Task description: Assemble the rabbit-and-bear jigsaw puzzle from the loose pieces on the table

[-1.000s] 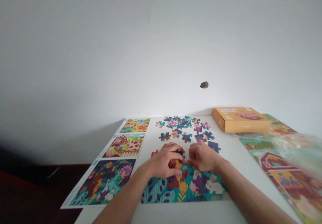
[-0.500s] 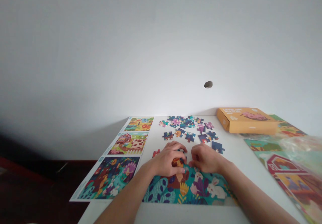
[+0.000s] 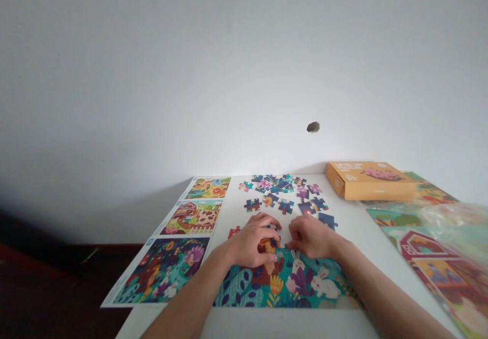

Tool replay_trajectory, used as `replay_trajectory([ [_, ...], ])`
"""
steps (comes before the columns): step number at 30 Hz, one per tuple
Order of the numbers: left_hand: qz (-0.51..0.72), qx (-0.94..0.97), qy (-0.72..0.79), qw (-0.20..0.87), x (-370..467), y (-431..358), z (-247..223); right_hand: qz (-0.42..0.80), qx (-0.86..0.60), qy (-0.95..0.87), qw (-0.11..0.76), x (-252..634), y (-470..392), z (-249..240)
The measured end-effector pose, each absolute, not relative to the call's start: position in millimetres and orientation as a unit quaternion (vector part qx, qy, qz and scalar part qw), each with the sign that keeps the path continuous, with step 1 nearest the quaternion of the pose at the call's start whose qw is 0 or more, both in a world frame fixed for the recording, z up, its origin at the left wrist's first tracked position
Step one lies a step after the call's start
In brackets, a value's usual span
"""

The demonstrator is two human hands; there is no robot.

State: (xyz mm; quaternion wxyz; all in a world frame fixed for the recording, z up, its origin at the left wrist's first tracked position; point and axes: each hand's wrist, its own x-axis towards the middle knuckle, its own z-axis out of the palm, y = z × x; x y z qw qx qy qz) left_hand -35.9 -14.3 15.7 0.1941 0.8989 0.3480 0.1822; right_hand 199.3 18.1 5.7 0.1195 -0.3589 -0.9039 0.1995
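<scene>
A partly joined jigsaw puzzle with white rabbits, leaves and a brown bear lies in front of me. My left hand rests on its upper left part, fingers bent and apart, with the bear's head showing between thumb and forefinger. At the upper edge, my right hand is closed in a pinch, fingertips down at a dark puzzle piece that is mostly hidden. A red puzzle piece lies beyond my left hand. To the right, a dark blue piece lies beyond my right hand.
Several loose puzzle pieces are heaped near the wall. On the left lies a reference sheet with three pictures. An orange puzzle box stands back right, beside a clear plastic bag over farm-scene puzzles. The wall has a hole.
The whole view has shifted slightly. Both hands keep nearly the same place on the puzzle, and no piece has visibly moved.
</scene>
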Motion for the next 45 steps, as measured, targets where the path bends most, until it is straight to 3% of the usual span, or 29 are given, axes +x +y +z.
replay_trajectory([
  [6,0.188,0.895,0.35,0.203,-36.6,-12.5,14.3,0.169,-0.364,-0.907,0.125,212.6,25.5,10.1],
  [11,0.185,0.892,0.355,0.21,-36.8,-11.1,12.3,0.035,-0.561,-0.8,0.212,219.7,34.0,10.2],
  [15,0.186,0.888,0.366,0.205,-37.6,-9.8,9.4,0.017,-0.646,-0.745,0.167,221.4,37.0,2.5],
  [20,0.191,0.886,0.373,0.199,-38.9,-7.6,5.4,0.033,-0.638,-0.755,0.15,219.9,37.5,0.1],
  [34,0.195,0.877,0.396,0.19,-38.3,-7.6,4.6,0.042,-0.613,-0.755,0.229,218.1,41.0,-1.6],
  [39,0.203,0.875,0.397,0.188,-38.8,-7.2,3.2,0.005,-0.593,-0.734,0.331,217.7,41.4,-0.9],
  [42,0.221,0.859,0.414,0.205,-39.3,-7.8,0.9,-0.002,-0.51,-0.757,0.409,208.0,33.7,3.2],
  [45,0.246,0.84,0.431,0.219,-39.6,-7.9,-1.8,0.053,-0.395,-0.812,0.427,194.5,21.8,8.6],
])
